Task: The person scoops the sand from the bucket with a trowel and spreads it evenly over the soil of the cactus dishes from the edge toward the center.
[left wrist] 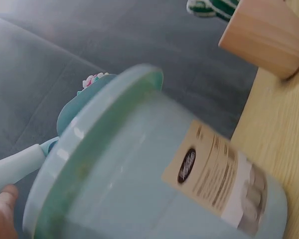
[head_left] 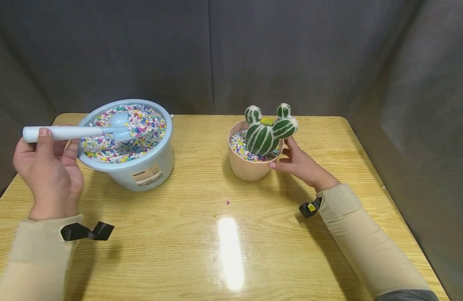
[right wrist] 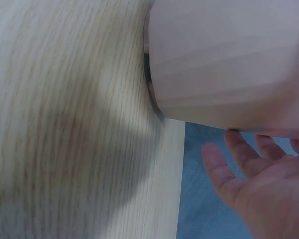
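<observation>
My left hand (head_left: 52, 179) holds the pale handle of a light blue hand trowel (head_left: 120, 133), thumb on top. Colourful pebbles (left wrist: 93, 79) sit on the trowel's blade, which hangs over a light blue bucket (head_left: 126, 177) full of similar small pebbles. To the right, a peach flowerpot (head_left: 246, 169) stands upright, holding a green-and-white cactus (head_left: 260, 139) amid pebbles. My right hand (head_left: 303, 165) rests against the pot's right side, thumb at the front and fingers farther back. In the right wrist view, fingertips (right wrist: 233, 134) touch the pot wall.
The wooden table (head_left: 179, 246) carries the bucket at left and the pot right of centre. A pink pebble (head_left: 228, 202) and a yellow one (head_left: 214, 215) lie loose in front of the pot. Dark grey curtain (head_left: 141, 50) stands behind and at the sides.
</observation>
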`<act>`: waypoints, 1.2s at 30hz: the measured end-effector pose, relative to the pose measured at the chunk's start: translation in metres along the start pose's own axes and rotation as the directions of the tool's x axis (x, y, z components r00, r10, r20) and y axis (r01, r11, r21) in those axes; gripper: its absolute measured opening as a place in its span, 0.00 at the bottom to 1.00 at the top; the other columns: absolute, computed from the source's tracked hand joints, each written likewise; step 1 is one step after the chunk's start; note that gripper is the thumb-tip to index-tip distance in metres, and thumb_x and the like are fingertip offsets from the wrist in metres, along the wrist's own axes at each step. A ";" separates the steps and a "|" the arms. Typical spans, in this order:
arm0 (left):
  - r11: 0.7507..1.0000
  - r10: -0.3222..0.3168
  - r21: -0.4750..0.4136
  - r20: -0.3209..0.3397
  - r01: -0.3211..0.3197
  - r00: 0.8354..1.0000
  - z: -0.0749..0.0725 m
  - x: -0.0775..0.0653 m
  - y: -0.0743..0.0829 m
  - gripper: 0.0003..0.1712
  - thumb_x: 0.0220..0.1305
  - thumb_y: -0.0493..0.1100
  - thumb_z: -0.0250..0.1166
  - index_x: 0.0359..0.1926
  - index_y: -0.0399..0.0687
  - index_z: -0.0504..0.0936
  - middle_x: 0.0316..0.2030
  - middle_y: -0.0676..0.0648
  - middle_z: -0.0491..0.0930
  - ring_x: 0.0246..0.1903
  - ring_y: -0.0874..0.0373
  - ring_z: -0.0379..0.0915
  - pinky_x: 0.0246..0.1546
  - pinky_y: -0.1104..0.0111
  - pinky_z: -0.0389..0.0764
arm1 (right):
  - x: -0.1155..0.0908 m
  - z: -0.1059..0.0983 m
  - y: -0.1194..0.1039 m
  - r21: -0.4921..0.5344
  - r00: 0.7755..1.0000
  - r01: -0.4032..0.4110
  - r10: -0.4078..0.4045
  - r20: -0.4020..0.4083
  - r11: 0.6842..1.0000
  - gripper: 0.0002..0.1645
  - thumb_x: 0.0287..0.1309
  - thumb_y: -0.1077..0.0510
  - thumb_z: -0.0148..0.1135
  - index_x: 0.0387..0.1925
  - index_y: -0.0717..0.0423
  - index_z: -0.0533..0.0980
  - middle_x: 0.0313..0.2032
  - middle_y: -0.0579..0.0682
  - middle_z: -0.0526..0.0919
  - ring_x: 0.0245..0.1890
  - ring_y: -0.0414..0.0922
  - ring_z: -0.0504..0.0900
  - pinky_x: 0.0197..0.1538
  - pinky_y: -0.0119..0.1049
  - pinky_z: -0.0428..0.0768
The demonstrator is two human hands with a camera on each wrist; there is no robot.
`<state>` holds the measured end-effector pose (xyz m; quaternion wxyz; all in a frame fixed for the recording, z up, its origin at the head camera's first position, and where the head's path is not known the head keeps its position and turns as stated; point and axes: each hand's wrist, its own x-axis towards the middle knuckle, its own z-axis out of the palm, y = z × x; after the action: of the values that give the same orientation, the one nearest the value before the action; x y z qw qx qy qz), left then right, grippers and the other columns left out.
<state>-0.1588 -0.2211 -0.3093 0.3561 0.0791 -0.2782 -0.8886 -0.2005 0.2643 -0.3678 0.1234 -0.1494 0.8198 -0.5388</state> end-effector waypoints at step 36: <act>0.988 -0.153 0.075 0.247 0.138 0.957 0.041 -0.084 -0.039 0.17 0.76 0.31 0.59 0.62 0.31 0.72 0.55 0.33 0.73 0.43 0.48 0.85 0.45 0.61 0.88 | 0.000 0.003 -0.001 -0.028 0.999 -0.032 0.031 -0.030 0.999 0.61 0.63 0.55 0.71 0.82 0.44 0.40 0.79 0.57 0.49 0.74 0.61 0.62 0.71 0.57 0.70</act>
<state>-0.1342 -0.1235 -0.3010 0.2491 -0.0039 -0.3397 -0.9070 -0.1996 0.2617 -0.3679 0.1175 -0.1301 0.8313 -0.5274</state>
